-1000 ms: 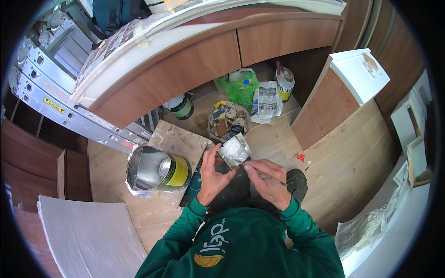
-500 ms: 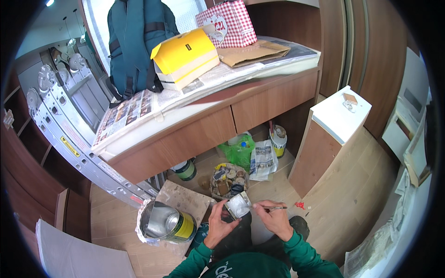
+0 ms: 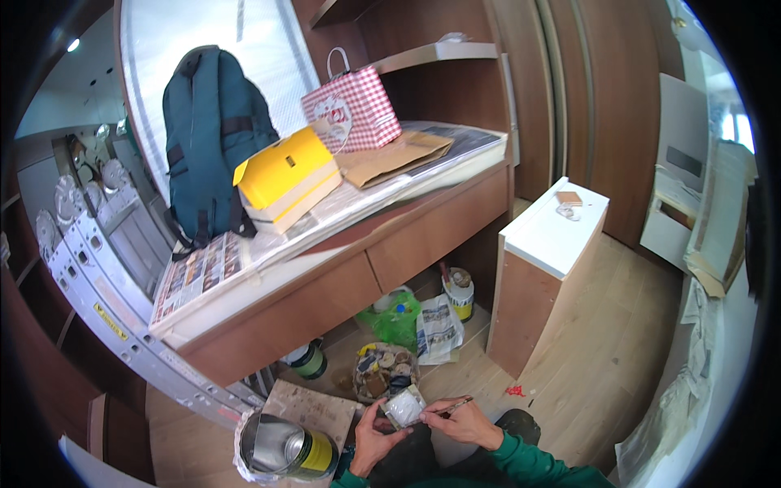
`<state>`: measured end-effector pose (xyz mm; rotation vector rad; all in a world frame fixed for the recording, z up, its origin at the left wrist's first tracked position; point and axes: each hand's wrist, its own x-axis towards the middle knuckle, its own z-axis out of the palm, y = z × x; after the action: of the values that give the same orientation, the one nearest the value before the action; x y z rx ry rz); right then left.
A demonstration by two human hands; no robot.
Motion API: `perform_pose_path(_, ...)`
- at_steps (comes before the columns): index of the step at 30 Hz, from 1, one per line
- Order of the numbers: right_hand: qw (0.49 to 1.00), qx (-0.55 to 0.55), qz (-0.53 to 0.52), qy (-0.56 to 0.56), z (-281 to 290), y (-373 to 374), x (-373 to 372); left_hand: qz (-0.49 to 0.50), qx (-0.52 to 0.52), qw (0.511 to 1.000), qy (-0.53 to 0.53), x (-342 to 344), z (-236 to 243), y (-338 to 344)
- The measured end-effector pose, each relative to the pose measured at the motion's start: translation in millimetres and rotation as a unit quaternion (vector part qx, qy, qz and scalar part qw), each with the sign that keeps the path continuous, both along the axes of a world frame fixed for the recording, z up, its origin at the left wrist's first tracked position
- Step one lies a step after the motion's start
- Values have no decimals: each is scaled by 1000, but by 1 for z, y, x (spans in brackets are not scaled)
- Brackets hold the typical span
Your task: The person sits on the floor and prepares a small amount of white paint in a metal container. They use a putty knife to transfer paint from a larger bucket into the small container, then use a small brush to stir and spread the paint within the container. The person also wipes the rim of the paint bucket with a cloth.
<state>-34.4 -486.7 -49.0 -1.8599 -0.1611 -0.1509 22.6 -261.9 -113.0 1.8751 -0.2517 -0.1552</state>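
Note:
My left hand [image 3: 374, 441] grips a small, squarish holder with white paste [image 3: 403, 407] on its face, fingers and thumb around its edges. In my right hand [image 3: 467, 424] is a thin, pen-like tool [image 3: 460, 403], pinched between thumb and fingers. Its near end reaches the holder's right edge; whether the tip touches the paste I cannot tell. Just beyond my hands sits a basket [image 3: 364, 392] filled with jars and small items. To the left of my left hand stands an open metal can [image 3: 319, 453] with a yellow label, its inside bare metal.
A wooden bench with drawers [image 3: 439, 236] carries a teal backpack [image 3: 213, 146], a yellow box [image 3: 285, 169] and a checked bag [image 3: 358, 110]. A white-topped cabinet [image 3: 529, 313] stands right, a metal ladder [image 3: 122, 325] left. Under the bench lies a green plastic bag [image 3: 397, 321].
The view has tilted upward and turned right, so my hands appear lower in the picture. Both hands keep their holds; the tool's near end stays at the holder's right side.

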Motion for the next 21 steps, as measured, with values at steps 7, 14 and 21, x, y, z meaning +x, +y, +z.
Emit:
perform_pose_path(7,997,-32,8,-66,-5,-14,-4,-80,-13,997,-19,3,4,-4)
perform_pose_path(14,998,-46,-38,-26,-1,-19,-12,-92,21,995,-39,3,3,-6)
perform_pose_path(21,993,-62,-52,-82,3,-19,-16,-97,8,994,-49,-3,6,-10)
